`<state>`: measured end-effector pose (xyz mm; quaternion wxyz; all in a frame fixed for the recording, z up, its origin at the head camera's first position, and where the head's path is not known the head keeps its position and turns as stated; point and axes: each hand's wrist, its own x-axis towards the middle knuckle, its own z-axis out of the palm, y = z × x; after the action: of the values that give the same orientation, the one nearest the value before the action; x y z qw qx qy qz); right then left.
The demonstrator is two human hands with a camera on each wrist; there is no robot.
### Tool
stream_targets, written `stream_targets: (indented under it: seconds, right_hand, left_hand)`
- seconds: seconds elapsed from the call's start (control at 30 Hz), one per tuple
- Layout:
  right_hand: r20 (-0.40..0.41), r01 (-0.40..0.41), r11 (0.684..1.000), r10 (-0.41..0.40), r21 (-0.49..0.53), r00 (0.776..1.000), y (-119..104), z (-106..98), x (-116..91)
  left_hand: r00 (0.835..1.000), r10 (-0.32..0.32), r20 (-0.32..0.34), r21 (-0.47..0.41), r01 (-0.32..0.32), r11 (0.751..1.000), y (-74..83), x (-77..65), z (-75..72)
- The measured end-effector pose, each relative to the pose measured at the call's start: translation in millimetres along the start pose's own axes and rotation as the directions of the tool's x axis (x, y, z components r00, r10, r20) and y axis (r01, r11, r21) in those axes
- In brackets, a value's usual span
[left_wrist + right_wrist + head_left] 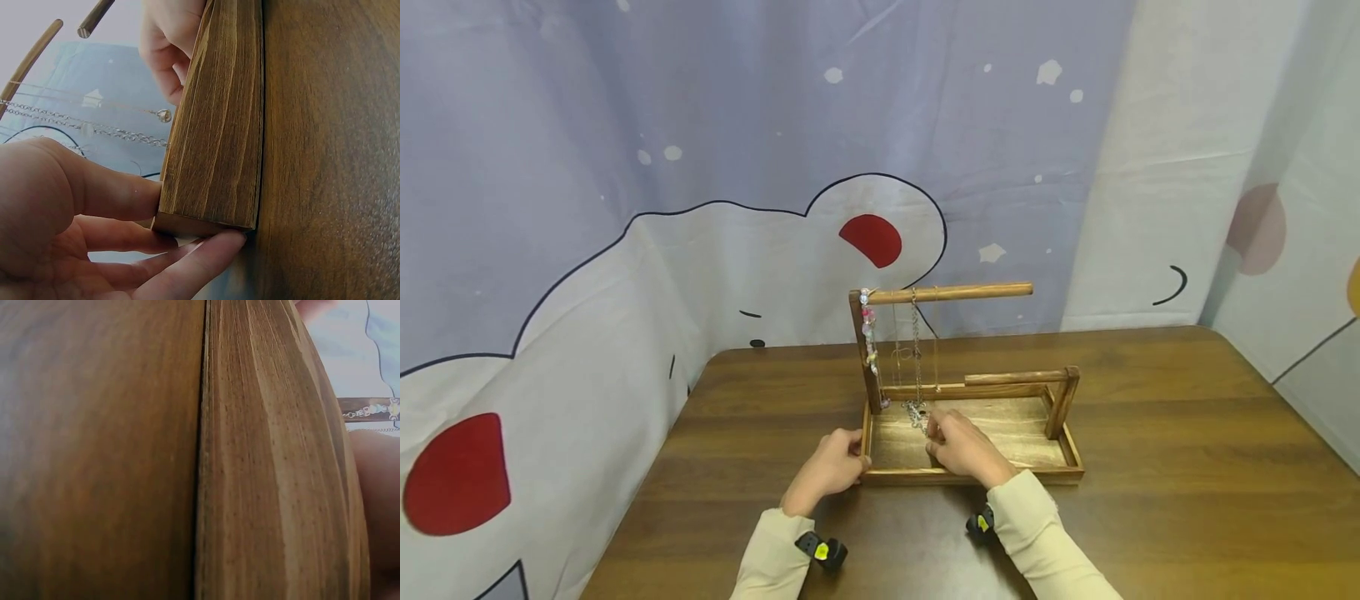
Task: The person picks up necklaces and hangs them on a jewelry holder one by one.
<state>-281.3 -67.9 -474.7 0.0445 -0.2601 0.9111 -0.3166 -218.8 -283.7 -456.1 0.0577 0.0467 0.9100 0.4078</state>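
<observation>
A wooden jewelry stand [970, 477] with a shallow tray base stands on the table. My left hand [833, 461] grips its front left corner; in the left wrist view the thumb lies against one side and fingers on the end face. My right hand [964, 446] reaches over the front wall into the tray, fingers bent down beside the lower end of a silver chain necklace [916, 350]. That necklace hangs from the upper bar [985, 292], its end heaped on the tray floor. I cannot tell whether the right fingertips hold any of it.
A beaded bracelet [868, 329] hangs by the tall post, and a thin gold chain [936, 358] hangs right of the silver one. A lower bar [1015, 377] extends from a short post [1062, 404] at the right. Behind the brown table [760, 400] hangs a printed curtain [737, 275].
</observation>
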Motion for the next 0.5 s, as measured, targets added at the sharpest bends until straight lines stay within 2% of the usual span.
stream_targets:
  seconds: [0.3, 0.5]
  right_hand:
    - [-0.035, 0.028, 0.998, -0.029, -0.049, 0.999, 1.3, -0.8, 0.7]
    - [-0.006, 0.04, 0.997, -0.04, -0.072, 0.999, 1.9, 0.0, 1.2]
  left_hand:
    - [1.0, -0.003, -0.004, -0.007, 0.002, 1.0, 0.6, 0.5, 0.2]
    - [1.0, -0.006, -0.003, -0.014, 0.006, 1.0, 0.2, -0.2, 0.3]
